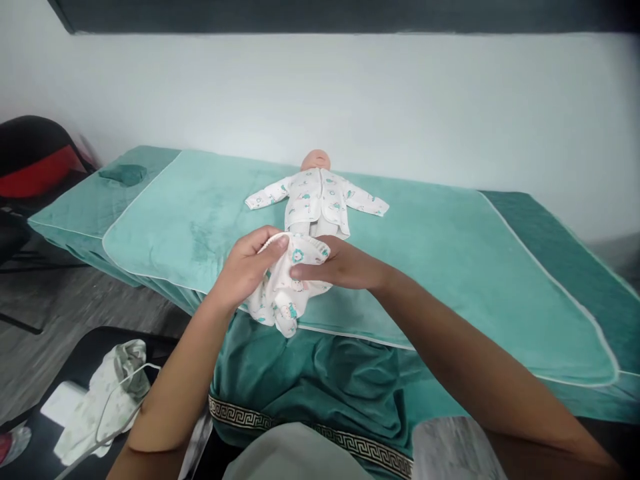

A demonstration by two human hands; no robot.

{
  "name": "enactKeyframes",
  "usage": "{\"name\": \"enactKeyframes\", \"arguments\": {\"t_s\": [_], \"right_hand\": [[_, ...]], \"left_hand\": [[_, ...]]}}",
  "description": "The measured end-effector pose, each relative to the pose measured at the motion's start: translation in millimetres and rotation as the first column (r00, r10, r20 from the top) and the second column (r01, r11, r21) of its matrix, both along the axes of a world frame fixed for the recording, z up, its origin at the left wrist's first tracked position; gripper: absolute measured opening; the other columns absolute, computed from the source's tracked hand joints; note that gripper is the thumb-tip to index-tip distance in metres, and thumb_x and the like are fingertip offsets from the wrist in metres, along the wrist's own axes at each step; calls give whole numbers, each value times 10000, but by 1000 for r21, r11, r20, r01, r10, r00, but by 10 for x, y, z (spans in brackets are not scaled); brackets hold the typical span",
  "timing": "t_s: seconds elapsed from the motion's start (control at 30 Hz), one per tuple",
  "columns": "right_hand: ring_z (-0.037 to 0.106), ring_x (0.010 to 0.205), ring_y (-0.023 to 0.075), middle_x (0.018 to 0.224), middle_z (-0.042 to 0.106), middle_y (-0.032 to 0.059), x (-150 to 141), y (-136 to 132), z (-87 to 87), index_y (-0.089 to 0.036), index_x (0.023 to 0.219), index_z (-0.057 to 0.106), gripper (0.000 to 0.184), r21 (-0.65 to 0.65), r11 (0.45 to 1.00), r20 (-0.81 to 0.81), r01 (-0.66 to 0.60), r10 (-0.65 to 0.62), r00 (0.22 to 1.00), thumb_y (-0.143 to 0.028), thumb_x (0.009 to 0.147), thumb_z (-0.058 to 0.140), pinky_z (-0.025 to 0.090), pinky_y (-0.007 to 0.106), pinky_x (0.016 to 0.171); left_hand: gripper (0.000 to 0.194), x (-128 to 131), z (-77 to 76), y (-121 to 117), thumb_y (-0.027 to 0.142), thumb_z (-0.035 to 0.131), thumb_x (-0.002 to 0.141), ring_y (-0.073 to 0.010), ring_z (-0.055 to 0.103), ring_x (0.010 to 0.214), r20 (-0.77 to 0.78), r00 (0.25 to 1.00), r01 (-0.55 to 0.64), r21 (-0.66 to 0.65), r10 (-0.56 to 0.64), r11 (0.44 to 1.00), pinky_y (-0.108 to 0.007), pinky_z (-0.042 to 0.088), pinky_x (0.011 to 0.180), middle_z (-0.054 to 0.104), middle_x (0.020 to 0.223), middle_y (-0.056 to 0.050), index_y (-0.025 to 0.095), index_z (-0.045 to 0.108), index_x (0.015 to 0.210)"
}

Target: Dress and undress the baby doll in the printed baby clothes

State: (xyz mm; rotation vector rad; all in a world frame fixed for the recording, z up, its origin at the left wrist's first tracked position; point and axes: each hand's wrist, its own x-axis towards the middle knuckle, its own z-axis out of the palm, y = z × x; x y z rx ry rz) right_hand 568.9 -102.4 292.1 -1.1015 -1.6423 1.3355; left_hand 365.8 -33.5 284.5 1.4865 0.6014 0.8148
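Observation:
A baby doll (pixel 316 160) lies on its back on the green bed, head toward the wall, arms spread. It wears a white printed jacket (pixel 306 199) with a front opening. In front of its lower body I hold a pair of white printed baby pants (pixel 287 293), gathered near the waistband. My left hand (pixel 250 263) grips the left side, thumb on top. My right hand (pixel 337 263) has hold of the right side, its thumb lying across the front. The pant legs hang bunched below at the bed's near edge. The doll's legs are mostly hidden behind the pants and hands.
The massage bed (pixel 450 267) has a light green cover and stands against a white wall. At lower left, a black chair (pixel 37 433) bears folded light clothing (pixel 107 400), a white box (pixel 63 403) and a white cable. Another black chair (pixel 30 140) stands farther left.

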Motion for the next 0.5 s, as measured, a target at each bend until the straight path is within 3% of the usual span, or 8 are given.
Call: {"name": "enactKeyframes", "arguments": {"t_s": [0.07, 0.13, 0.2, 0.27, 0.3, 0.37, 0.43, 0.5], "right_hand": [[610, 668, 151, 708, 673, 11, -24, -34, 15, -169, 718, 685, 422, 22, 997, -68, 76, -74, 995, -555, 847, 797, 484, 266, 617], [635, 678, 175, 697, 672, 17, -16, -47, 3, -186, 769, 697, 438, 12, 980, -170, 197, -192, 966, -610, 850, 774, 507, 283, 615], [675, 728, 210, 721, 688, 24, -6, -40, -34, -214, 860, 711, 451, -41, 944, -280, 326, -325, 904, -663, 852, 742, 543, 307, 637], [708, 811, 235, 800, 720, 28, -13, -24, -93, -252, 937, 712, 448, -111, 903, -398, 414, -423, 814, -692, 854, 719, 577, 332, 684], [716, 852, 243, 843, 733, 28, -23, -18, -131, -268, 964, 711, 451, -147, 887, -438, 437, -455, 775, -704, 850, 715, 586, 342, 705], [720, 874, 248, 860, 740, 26, -40, -20, -220, -273, 959, 715, 486, -193, 877, -466, 439, -476, 746, -734, 806, 741, 587, 348, 707], [718, 845, 247, 803, 729, 24, -43, -38, -314, -241, 902, 722, 524, -195, 914, -421, 355, -405, 812, -723, 723, 819, 578, 344, 696], [722, 864, 245, 815, 736, 24, -29, -59, -391, -206, 902, 734, 513, -191, 959, -341, 211, -267, 901, -615, 652, 917, 580, 347, 744]], "left_hand": [[417, -46, -28, 37, 574, 757, 855, -95, 503, 621, 21, 998, 54, -69, -53, 996, -205, 393, 573, 601, 708, 22, 164, 687, 838], [427, -125, -57, 88, 562, 816, 798, -97, 512, 599, -3, 984, 178, -128, -179, 976, -205, 385, 544, 620, 700, 18, 155, 704, 859], [447, -197, -102, 130, 519, 890, 718, -123, 570, 628, -49, 933, 343, -171, -355, 924, -221, 426, 561, 680, 745, -8, 139, 742, 902], [468, -224, -172, 148, 491, 923, 673, -169, 644, 698, -37, 903, 412, -201, -427, 889, -257, 494, 627, 739, 822, -44, 131, 767, 928], [474, -217, -215, 148, 497, 921, 672, -192, 672, 737, -1, 917, 389, -209, -398, 897, -276, 519, 663, 756, 860, -57, 136, 770, 940], [461, -169, -300, 134, 521, 889, 707, -211, 701, 790, 112, 968, 245, -225, -225, 943, -294, 542, 708, 767, 906, -57, 165, 757, 967], [402, -98, -359, 113, 512, 858, 743, -185, 690, 760, 211, 977, 92, -241, -40, 966, -277, 532, 685, 744, 871, -23, 202, 724, 961], [352, -33, -376, 95, 493, 838, 757, -156, 655, 684, 239, 970, 24, -248, 37, 969, -262, 508, 631, 695, 781, 7, 216, 680, 905]]}}
